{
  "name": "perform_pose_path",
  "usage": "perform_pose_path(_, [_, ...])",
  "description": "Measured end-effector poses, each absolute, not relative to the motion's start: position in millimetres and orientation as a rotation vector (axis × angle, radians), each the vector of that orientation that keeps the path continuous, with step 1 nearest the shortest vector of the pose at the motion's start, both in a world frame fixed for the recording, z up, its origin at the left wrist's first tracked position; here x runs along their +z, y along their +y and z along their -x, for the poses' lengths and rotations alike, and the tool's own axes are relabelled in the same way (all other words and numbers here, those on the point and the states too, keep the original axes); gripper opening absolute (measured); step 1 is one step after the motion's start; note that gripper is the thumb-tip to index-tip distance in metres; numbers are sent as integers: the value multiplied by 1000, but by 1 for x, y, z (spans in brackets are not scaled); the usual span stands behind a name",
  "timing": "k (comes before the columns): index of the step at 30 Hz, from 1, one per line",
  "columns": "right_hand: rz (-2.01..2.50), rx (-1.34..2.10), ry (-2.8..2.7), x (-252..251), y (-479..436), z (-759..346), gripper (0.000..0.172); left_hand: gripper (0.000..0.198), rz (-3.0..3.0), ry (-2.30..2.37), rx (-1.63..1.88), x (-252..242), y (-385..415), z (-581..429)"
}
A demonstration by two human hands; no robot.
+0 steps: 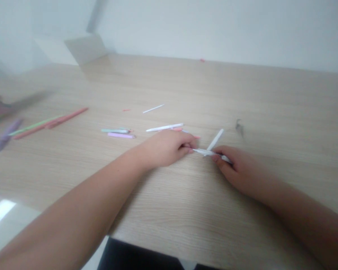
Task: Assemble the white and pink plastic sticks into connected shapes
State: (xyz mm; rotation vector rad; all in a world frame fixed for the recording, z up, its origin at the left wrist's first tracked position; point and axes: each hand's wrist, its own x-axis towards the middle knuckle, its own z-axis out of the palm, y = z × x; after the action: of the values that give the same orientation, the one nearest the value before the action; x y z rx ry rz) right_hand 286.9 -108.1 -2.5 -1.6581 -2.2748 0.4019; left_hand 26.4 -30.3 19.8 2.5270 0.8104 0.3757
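Observation:
My left hand is closed in a pinch on the thin left end of a white pen. The same pen runs across into my right hand, whose thumb and fingers are closed round its other end. A white pen-like barrel slants up and away just behind the held pen; I cannot tell whether the two touch. Beyond my left hand lies another white pen, with a coral piece partly hidden by the hand. The picture is blurred, so fine pen parts do not show.
Left of my hands lie a mint pen and a lilac pen. A thin white stick is farther back. Long red rods and a purple item lie at far left. A small dark object sits right, on the wooden table.

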Motion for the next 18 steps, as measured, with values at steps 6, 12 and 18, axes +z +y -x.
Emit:
perform_pose_path(6, [1670,425,-2261,0,-107,-285,30,20,-2498,781,397,19,-31,-27])
perform_pose_path(12, [1662,436,-2238,0,-107,-284,32,30,-2463,826,416,15,-31,-29])
perform_pose_path(18, [1648,420,-2238,-4,-107,-286,33,26,-2448,747,391,14,-33,-34])
